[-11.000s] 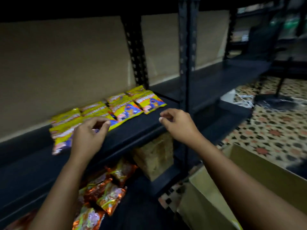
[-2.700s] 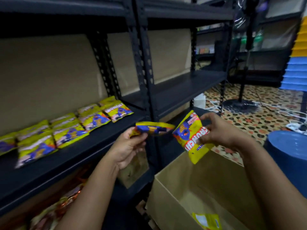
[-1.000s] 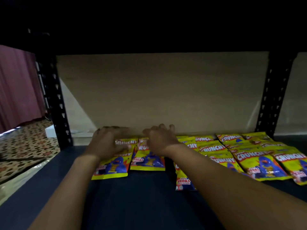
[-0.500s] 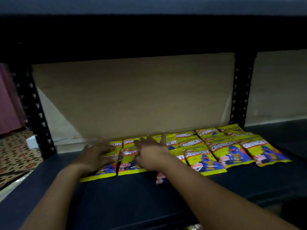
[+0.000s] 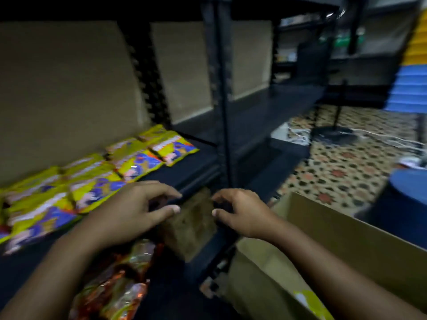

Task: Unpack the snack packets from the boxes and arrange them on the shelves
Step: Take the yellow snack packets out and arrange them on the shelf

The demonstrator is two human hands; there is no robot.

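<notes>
A dim storeroom with a patterned tile floor (image 5: pixel 342 172) holds dark metal shelving (image 5: pixel 221 112) backed by beige board. Nearest, an open brown cardboard box (image 5: pixel 335 236) stands at lower right, a yellow packet (image 5: pixel 310 302) lying inside it. Orange foil snack packets (image 5: pixel 115 282) lie on the lower shelf at lower left. Above these, the left hand (image 5: pixel 129 215) and right hand (image 5: pixel 242 213) hover apart in front of the shelf edge, fingers loosely curled, holding nothing. Behind the left hand, yellow and blue snack packets (image 5: pixel 97 176) lie flat in rows on the dark middle shelf, blurred. Farther right, a blue round container (image 5: pixel 409 188) stands on the floor.
</notes>
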